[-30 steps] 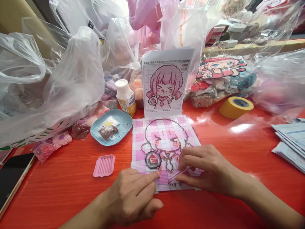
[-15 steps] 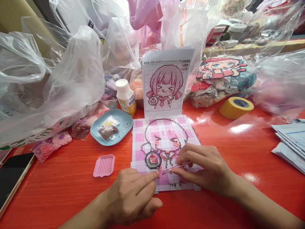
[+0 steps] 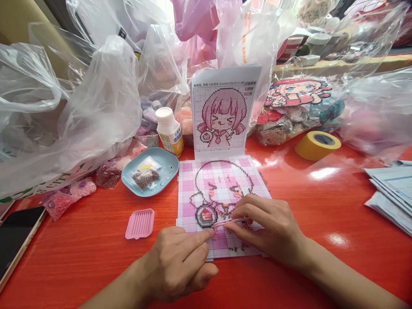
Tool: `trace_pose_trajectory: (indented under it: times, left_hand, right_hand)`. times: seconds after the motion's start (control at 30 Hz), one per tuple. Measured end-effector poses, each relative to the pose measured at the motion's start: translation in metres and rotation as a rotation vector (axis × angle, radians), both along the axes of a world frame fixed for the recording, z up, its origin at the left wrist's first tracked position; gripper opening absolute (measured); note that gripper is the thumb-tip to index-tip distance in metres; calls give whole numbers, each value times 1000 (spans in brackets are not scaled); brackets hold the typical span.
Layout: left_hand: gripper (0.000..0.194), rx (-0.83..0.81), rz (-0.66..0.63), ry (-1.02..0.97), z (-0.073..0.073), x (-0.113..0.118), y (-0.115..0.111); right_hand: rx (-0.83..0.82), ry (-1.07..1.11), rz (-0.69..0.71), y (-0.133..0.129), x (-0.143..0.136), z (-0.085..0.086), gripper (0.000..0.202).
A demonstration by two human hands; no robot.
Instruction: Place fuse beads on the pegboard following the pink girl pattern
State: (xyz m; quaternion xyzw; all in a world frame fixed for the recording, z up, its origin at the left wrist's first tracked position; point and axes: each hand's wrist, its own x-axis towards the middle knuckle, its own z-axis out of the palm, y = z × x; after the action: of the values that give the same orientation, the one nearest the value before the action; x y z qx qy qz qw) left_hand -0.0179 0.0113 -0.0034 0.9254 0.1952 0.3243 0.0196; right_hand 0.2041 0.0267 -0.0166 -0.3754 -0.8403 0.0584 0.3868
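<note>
Head view: could nudge the pink beads (image 3: 215,235) out of line by brushing them with the tweezers (image 3: 222,222) or the pointing finger of the left hand (image 3: 180,262). Gripping the tweezers in the right hand (image 3: 265,219); holding nothing visible in the half-curled left; cannot tell of any bead between the tips. Bead board (image 3: 186,182) under the grip, pink beads at the tips, beside the left fingertip.

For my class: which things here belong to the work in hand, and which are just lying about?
Belonging to the work:
pegboard, with the left hand on it
pink tweezers, in the right hand
printed chart, standing behind the pegboard
probably the blue plate, brown bead packet and pink grooved tray

Apparently just lying about:
yellow tape roll
phone
white-capped bottle
papers
</note>
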Motion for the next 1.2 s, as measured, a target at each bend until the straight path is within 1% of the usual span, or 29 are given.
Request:
trace_pose_trajectory:
  times: [0.33, 0.9, 1.1, 1.2]
  left_hand:
    - [42, -20, -5, 17, -1, -1, 0]
    - [41, -29, 1, 35, 0, 0, 0]
    - [41, -37, -1, 41, 1, -1, 1]
    - [43, -44, -2, 46, 1, -1, 1]
  right_hand:
    - [28, -55, -2, -1, 0, -2, 21]
    - [46, -71, -9, -1, 0, -5, 19]
    - [50, -40, -8, -1, 1, -1, 16]
    - [3, 20, 21, 2, 7, 5, 11]
